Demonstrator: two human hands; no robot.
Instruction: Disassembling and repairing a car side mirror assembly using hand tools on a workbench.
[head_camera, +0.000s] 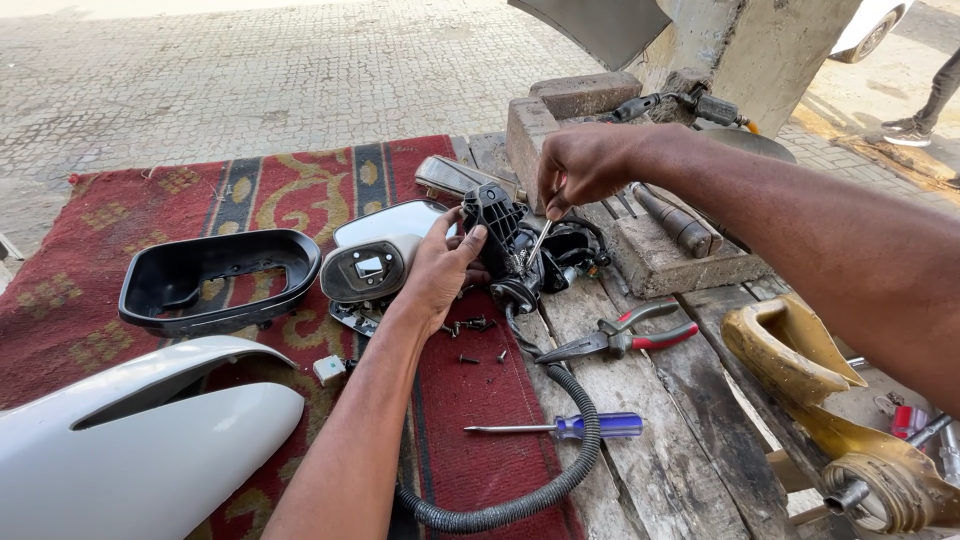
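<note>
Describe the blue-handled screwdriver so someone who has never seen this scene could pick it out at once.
Start at the red patterned rug and go to its right edge, where it meets the wooden planks. There, below the red-handled pliers and crossing the black corrugated hose, lies the screwdriver, tip pointing left. Its translucent blue handle is the only blue thing there.

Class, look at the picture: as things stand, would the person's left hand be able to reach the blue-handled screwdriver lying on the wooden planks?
Probably yes. The left hand grips the black mechanism, so it would have to let go first. The blue-handled screwdriver lies uncovered just beyond the corrugated hose, with nothing on top of it.
</note>
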